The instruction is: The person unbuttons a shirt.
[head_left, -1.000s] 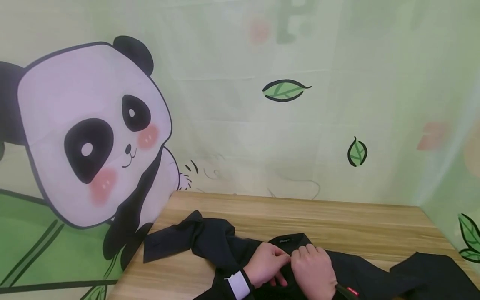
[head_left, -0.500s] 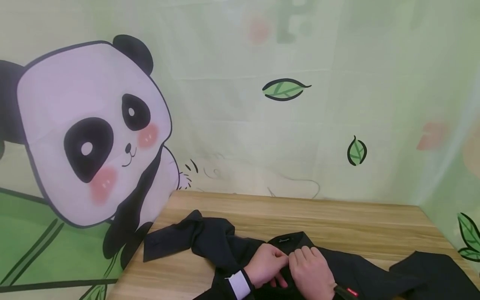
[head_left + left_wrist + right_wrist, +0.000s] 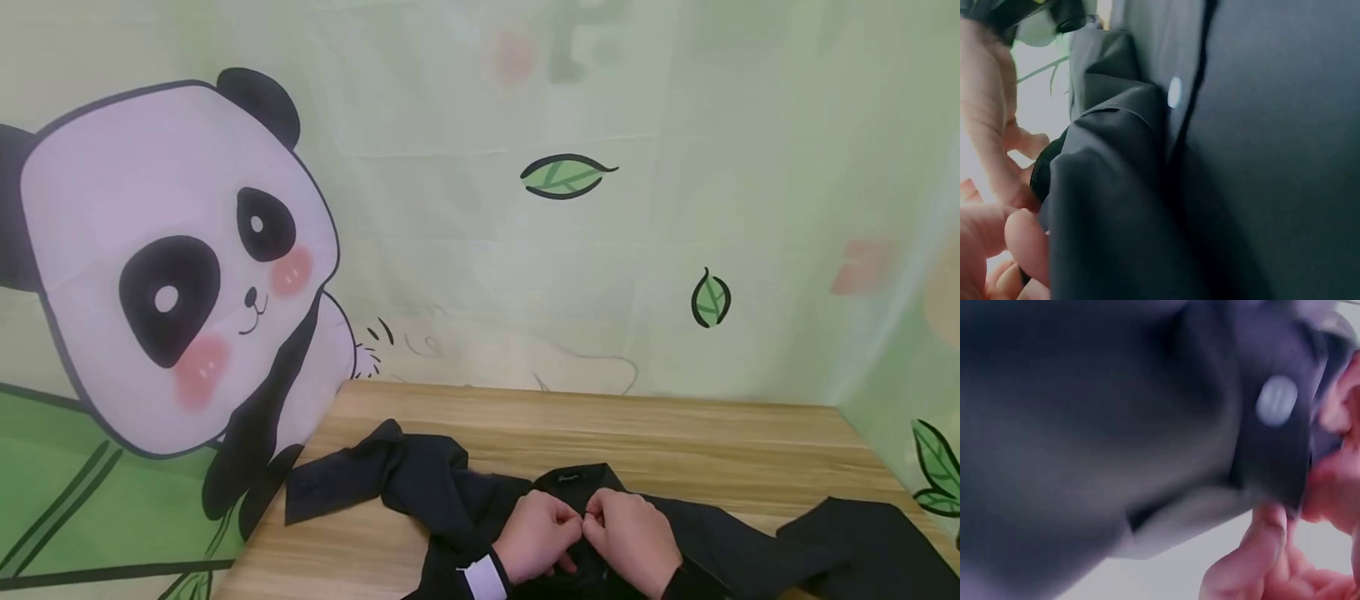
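Observation:
A dark shirt (image 3: 720, 533) lies spread on the wooden table, its collar (image 3: 581, 477) with a small label pointing away from me. Just below the collar, my left hand (image 3: 536, 537) pinches the shirt's front edge between thumb and fingers. Facing it, my right hand (image 3: 636, 537) pinches the same edge, the two sets of fingertips meeting. A pale button (image 3: 1175, 92) shows on the front strip in the left wrist view. In the right wrist view a blurred button (image 3: 1277, 400) sits right beside the fingers. The cloth between the fingertips is mostly hidden.
One sleeve (image 3: 341, 483) stretches left to the edge of the wooden table (image 3: 600, 408), folded partway. The other sleeve (image 3: 873, 542) runs off to the right. Behind the table hangs a green backdrop (image 3: 450, 200) printed with a panda and leaves.
My right hand has turned, its knuckles no longer upright, and its thumb and finger now show meeting the left fingertips. The left hand has shifted only slightly. The shirt stays in place.

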Available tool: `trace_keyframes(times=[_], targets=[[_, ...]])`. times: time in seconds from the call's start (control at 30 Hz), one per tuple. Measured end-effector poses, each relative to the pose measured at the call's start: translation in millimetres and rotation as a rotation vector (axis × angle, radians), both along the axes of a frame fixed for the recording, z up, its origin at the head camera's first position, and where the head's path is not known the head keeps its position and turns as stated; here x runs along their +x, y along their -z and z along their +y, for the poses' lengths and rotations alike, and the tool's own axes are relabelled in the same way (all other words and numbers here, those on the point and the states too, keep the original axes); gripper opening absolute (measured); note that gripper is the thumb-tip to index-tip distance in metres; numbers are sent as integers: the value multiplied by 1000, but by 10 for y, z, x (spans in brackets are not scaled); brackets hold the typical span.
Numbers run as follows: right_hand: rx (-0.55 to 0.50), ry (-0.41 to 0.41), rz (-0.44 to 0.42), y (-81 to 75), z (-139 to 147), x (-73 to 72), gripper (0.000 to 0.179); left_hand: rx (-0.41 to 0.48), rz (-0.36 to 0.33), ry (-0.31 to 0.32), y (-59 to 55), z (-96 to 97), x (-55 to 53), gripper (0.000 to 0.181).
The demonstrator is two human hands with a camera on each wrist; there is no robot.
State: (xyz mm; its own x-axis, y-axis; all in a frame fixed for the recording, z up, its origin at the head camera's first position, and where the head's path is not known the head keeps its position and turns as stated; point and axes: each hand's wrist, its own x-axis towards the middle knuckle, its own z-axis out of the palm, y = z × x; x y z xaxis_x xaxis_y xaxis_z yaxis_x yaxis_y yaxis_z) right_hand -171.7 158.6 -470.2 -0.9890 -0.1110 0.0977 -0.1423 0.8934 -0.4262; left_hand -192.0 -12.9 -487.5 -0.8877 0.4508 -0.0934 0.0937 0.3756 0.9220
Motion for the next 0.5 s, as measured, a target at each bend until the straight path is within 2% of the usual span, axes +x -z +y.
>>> trace_keyframes(times=[0.13,0.2,0.23,0.3,0.43,0.5], targets=[[277,-136,291,-4,-2,25,25,-52,74,46,-4,-11,-12,29],[355,-153,392,18,-8,43,33,-43,74,43,-9,-15,-13,27],[357,-140,414,34,-12,51,33,-31,66,32,-10,-16,-11,26],[266,-88,340,56,-22,59,31,-5,48,-2,-12,-15,-3,23],[-96,71,62,61,-23,33,12,38,18,-62,-8,-4,17,26],[-231,107,-47,44,-9,7,10,35,32,-72,2,0,23,28]])
